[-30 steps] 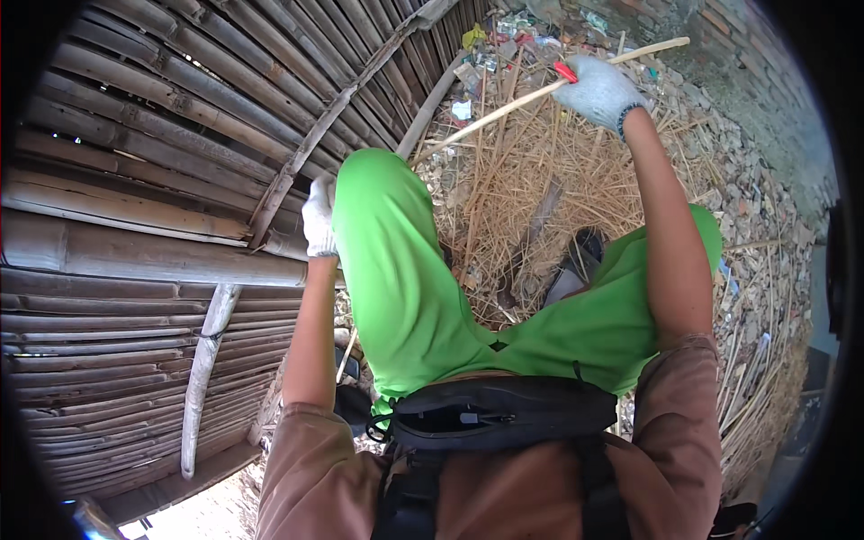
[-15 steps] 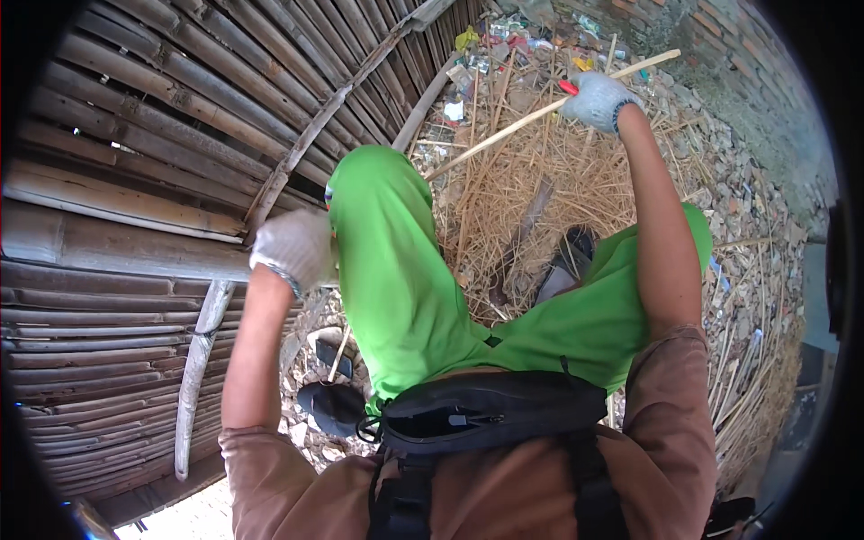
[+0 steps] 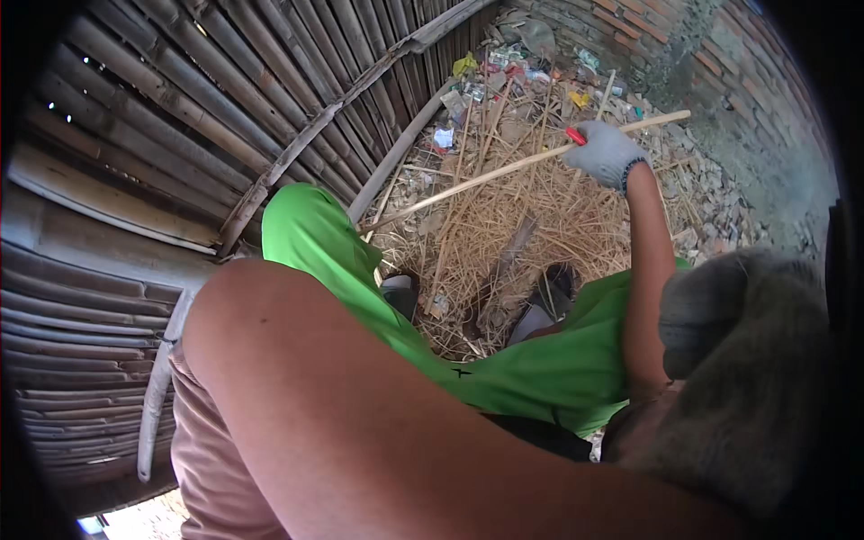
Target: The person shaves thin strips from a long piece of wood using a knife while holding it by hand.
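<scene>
Bamboo slats (image 3: 180,126) walled the ten o'clock side of straw-strewn ground (image 3: 576,205). At two o'clock, the right hand (image 3: 605,155), gloved, was curled around a pale stick (image 3: 486,177), a red piece (image 3: 575,136) jutting beside it. From that hand the stick's longer part ran between eight and nine o'clock, its shorter end between two and three. The left hand (image 3: 738,360), blurred, was farther from the stick, toward five o'clock; how its fingers stood could not be told.
</scene>
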Demonstrator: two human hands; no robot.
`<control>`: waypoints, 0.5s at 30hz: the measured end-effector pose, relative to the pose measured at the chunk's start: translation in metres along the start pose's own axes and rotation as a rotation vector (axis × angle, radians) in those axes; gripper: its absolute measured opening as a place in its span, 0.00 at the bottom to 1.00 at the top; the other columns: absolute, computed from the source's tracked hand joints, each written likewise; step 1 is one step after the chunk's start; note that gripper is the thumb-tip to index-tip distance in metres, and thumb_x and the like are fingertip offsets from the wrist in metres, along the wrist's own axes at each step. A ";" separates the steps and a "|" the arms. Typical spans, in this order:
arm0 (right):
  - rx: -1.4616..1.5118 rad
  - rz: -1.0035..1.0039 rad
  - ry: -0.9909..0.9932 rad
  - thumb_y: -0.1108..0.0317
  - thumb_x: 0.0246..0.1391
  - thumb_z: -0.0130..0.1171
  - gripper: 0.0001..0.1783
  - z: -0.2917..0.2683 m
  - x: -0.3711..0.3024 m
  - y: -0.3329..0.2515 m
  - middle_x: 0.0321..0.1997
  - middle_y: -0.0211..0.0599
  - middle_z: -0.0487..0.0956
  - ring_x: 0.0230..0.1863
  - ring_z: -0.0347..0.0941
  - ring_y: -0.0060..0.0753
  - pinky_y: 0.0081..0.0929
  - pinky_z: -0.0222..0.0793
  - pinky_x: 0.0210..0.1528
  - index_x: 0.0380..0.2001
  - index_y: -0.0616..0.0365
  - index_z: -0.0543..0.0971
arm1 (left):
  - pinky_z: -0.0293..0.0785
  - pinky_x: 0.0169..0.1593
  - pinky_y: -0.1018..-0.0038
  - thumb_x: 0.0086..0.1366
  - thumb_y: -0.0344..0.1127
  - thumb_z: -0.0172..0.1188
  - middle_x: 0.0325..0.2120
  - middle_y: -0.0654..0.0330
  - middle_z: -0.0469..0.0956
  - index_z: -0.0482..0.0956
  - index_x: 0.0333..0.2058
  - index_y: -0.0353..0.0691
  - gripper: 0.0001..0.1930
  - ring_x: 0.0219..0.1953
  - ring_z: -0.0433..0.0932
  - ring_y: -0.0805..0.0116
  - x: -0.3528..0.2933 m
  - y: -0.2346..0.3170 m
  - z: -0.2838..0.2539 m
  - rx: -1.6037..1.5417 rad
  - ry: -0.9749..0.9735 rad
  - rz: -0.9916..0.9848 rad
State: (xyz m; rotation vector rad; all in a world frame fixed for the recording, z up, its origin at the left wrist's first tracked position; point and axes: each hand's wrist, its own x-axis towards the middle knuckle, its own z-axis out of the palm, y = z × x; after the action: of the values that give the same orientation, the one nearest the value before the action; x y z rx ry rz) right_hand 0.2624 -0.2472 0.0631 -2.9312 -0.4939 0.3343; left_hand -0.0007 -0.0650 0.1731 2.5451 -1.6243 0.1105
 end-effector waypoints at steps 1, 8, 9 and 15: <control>0.012 -0.034 -0.027 0.55 0.53 0.64 0.25 0.004 0.006 -0.004 0.45 0.60 0.87 0.48 0.85 0.57 0.45 0.80 0.55 0.46 0.65 0.85 | 0.83 0.48 0.53 0.69 0.41 0.62 0.35 0.48 0.85 0.81 0.48 0.37 0.15 0.43 0.86 0.45 0.005 0.003 0.005 -0.023 -0.011 0.019; 0.005 -0.085 -0.019 0.56 0.53 0.63 0.24 0.008 0.010 0.000 0.38 0.58 0.87 0.41 0.86 0.54 0.45 0.81 0.50 0.45 0.66 0.85 | 0.83 0.49 0.56 0.69 0.39 0.63 0.38 0.49 0.85 0.82 0.51 0.37 0.16 0.45 0.86 0.48 0.029 0.017 0.016 -0.105 0.018 0.189; 0.010 -0.068 -0.019 0.56 0.54 0.63 0.23 0.007 0.010 0.001 0.37 0.57 0.87 0.41 0.86 0.54 0.45 0.81 0.49 0.44 0.66 0.84 | 0.83 0.49 0.57 0.70 0.39 0.63 0.39 0.50 0.85 0.82 0.51 0.38 0.16 0.45 0.86 0.48 0.031 0.020 0.014 -0.110 0.021 0.206; 0.045 -0.111 0.050 0.55 0.55 0.63 0.24 0.012 0.008 0.009 0.39 0.55 0.87 0.41 0.86 0.52 0.45 0.81 0.48 0.46 0.65 0.83 | 0.84 0.51 0.60 0.70 0.37 0.63 0.42 0.51 0.86 0.82 0.54 0.38 0.17 0.47 0.86 0.50 0.037 0.026 0.004 -0.098 0.041 0.271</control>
State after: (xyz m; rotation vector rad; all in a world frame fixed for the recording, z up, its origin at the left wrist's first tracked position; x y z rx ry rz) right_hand 0.2699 -0.2516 0.0487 -2.8471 -0.6299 0.2549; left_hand -0.0086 -0.1099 0.1751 2.2258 -1.8993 0.1042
